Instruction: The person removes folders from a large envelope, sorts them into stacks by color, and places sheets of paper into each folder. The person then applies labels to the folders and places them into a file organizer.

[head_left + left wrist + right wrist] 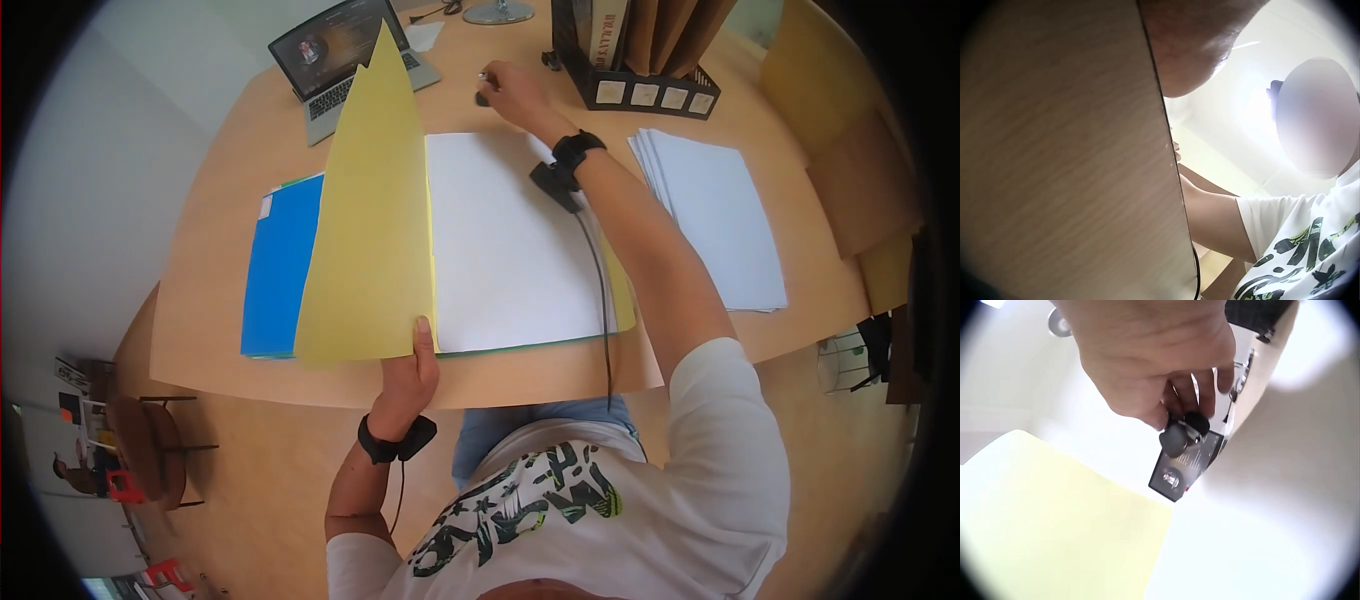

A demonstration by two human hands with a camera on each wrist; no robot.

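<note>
In the head view a yellow sheet stands partly raised at the left of a white page in an open folder. My left hand pinches the yellow sheet's lower edge, thumb on top; the left wrist view shows only part of that hand at the table edge. Beyond the folder's top edge, my right hand grips a small black object, whose rounded dark parts show between thumb and fingers of the right hand in the right wrist view. What it is, I cannot tell.
A blue folder lies under the yellow sheet's left side. At the back left stands an open laptop. White papers lie at the right, and a black organizer with books and brown folders stands behind. A cable hangs from my right wrist.
</note>
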